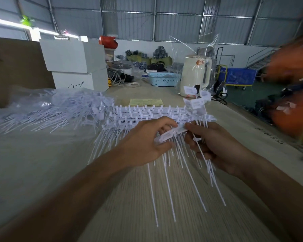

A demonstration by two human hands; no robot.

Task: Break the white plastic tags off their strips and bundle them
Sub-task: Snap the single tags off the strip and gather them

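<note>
Being gripped by the left hand [143,142], a tag strip [166,135] is being snapped; loose tags [198,109] are being held by the right hand [215,145], best bent near the joint.

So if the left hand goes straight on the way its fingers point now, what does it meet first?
The left hand, gripping a strip, points right toward the right hand. It would probably meet the right hand's fingers first, since they hold the same strip; depth looks equal.

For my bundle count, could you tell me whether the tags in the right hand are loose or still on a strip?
Loose: the right hand grips separate tags fanning apart.
</note>
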